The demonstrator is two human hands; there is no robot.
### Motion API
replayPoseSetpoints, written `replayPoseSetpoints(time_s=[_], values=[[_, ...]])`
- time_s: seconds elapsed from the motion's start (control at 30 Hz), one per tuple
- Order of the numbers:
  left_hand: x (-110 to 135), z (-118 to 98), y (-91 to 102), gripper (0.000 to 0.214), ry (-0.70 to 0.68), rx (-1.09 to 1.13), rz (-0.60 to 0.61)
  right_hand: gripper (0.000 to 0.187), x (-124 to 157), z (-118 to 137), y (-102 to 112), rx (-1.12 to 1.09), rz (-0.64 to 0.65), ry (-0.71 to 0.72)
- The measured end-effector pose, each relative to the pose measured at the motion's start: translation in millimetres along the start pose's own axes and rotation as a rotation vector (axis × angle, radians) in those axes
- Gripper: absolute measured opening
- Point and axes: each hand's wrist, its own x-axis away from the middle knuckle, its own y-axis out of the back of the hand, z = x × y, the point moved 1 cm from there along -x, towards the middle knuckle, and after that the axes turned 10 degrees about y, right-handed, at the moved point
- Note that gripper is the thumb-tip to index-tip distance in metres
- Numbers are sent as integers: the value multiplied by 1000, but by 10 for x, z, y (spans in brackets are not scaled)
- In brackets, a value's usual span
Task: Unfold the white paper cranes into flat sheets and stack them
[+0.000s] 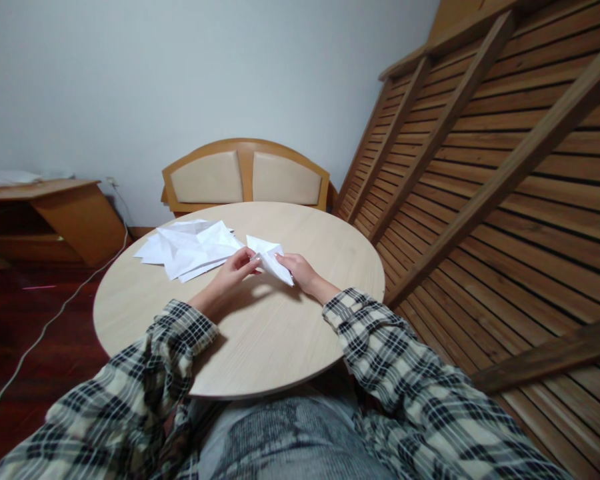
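Between my two hands is a folded sheet of white paper, held just above the round table. My left hand pinches its left edge between thumb and fingers. On the other side my right hand grips it, thumb on top and the other fingers partly hidden. The paper is creased, with a pointed corner facing away from me and another toward me. To the left of my hands lies a loose pile of creased white sheets.
A padded wooden headboard stands behind the table. Tall slatted wooden panels lean along the right side. At the left, a wooden cabinet stands on the dark floor, and a white cable runs past the table.
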Motion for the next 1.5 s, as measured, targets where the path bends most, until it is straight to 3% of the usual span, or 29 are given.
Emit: replayPoseSetpoints(time_s=[0.17,0.63,0.87,1.03,1.2,1.33,1.5], values=[[-47,74,29,25,-6,22,-30,40,31,-28,-33,133,149,46],[-76,99,45,23,14,18,-114,27,64,-24,-39,220,261,140],[-67,73,38,45,8,12,-139,25,81,-19,-44,256,249,124],[-79,115,18,45,94,60,-151,23,83,3,-50,238,186,150],[-78,158,-30,61,175,180,-220,23,76,-1,-67,131,175,135],[-55,152,-76,31,207,89,-105,23,57,-5,-71,84,178,131],[-17,110,-114,40,84,-125,-10,25,27,-3,-58,94,157,117]])
